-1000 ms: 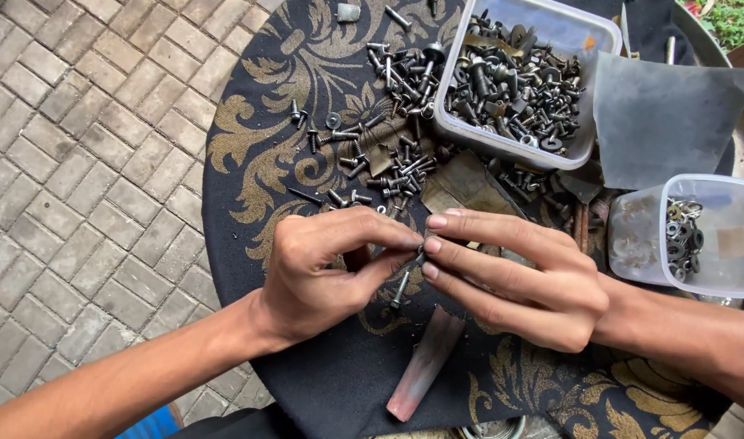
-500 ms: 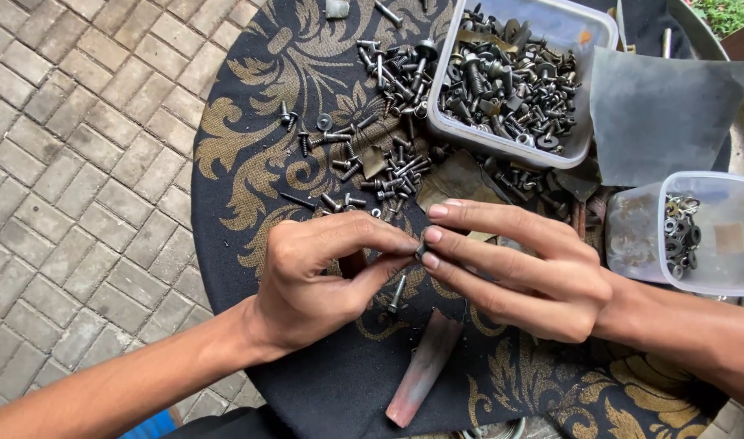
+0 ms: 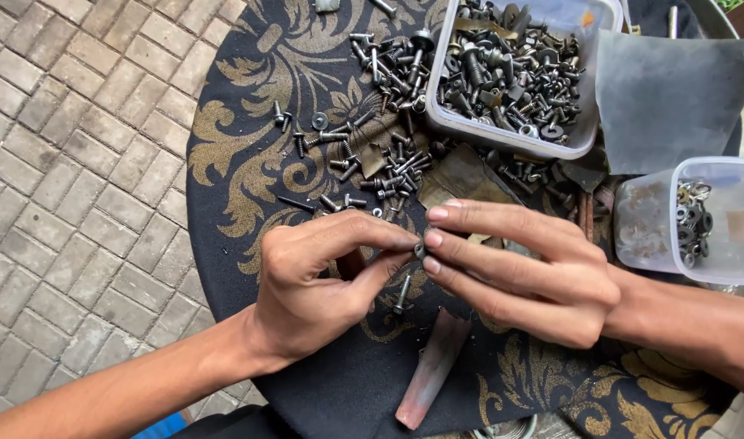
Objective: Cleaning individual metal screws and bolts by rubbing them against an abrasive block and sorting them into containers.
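Both hands meet over the middle of a round tabletop covered with a black cloth patterned in gold scrolls. The left hand and the right hand bring their fingertips together and pinch a small dark round piece between them, perhaps a nut or washer; it is too small to tell which. Just below the fingertips a bolt stands nearly upright, its head down by the cloth; whether the left thumb touches it cannot be told.

At the top of the view sits a white rectangular tub, filled close to its rim with dark bolts, screws, nuts and washers heaped together. To the right, near the right forearm, lies a smaller clear plastic box holding only a small cluster of washers and rings against its left wall, with a pale brownish scrap further right inside it. Between the tub and the hands, a scatter of loose screws and bolts spreads over the cloth to the left of the tub. A grey sheet lies right of the tub, partly over the tabletop's edge. Below the hands rests a reddish-brown flat strip, tilted towards the lower left. Brick paving shows to the left of the tabletop.
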